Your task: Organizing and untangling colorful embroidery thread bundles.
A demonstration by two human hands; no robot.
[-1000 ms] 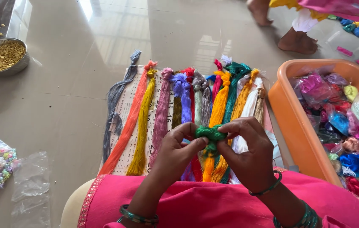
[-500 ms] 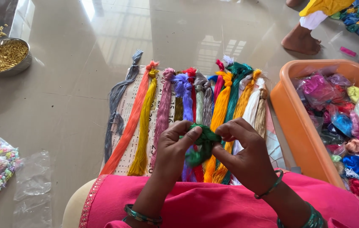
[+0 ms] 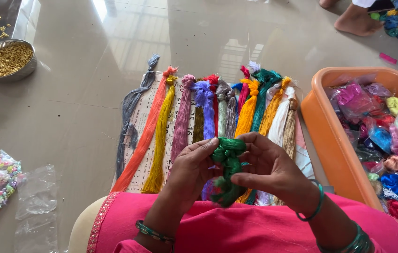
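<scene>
Both my hands hold a green thread skein [image 3: 227, 165] above my lap. My left hand [image 3: 190, 169] grips its left side with fingers curled around it. My right hand [image 3: 268, 168] pinches its right side, thumb underneath. The skein is bunched into a knot-like bundle between them. Just beyond my hands, several coloured thread skeins [image 3: 208, 117] lie side by side on a printed paper sheet [image 3: 141, 117] on the floor: grey, orange, yellow, pink, purple, red, teal, white.
An orange plastic tub [image 3: 330, 140] full of bagged coloured threads stands at the right. A steel bowl of golden beads [image 3: 3, 58] sits far left. Clear bags of pastel beads [image 3: 0, 180] lie near left. Another person's foot [image 3: 356, 21] is at the top right.
The green skein has been turned and bunched tighter between my hands. My fingers have shifted around it, and the view has moved slightly.
</scene>
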